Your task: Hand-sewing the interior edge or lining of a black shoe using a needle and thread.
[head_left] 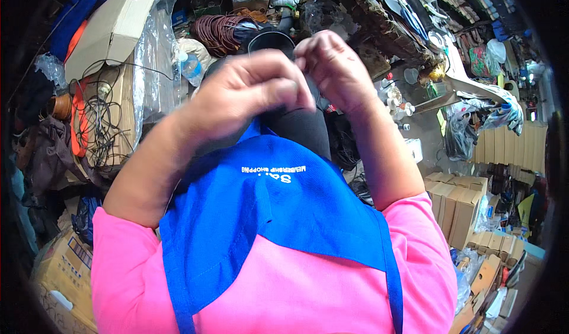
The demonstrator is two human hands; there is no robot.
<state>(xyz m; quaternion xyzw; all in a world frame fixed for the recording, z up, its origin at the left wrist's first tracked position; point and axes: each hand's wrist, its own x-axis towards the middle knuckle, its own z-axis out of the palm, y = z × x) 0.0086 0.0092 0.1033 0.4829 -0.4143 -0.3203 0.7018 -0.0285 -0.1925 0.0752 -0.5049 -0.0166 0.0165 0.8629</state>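
Observation:
Both my hands are raised close together above my lap, in front of a blue apron (272,204). My left hand (255,88) is a little blurred, its fingers curled over and the thumb pressed toward them. Close by on the right, my right hand (335,67) has its fingers bent into a pinch, tips pointing toward the left hand. Whatever either hand pinches, if anything, is too small or hidden to make out. Just beyond them, between my knees, shows the rim of a dark round container (271,33), partly covered by the hands.
A coil of reddish-brown cord (222,33) lies beyond my left hand, near a clear plastic bottle (191,67). Tangled black wire (106,118) hangs over cardboard at left. Stacked cardboard boxes (456,206) stand at right. A worn wooden bench edge (388,23) juts in at far right.

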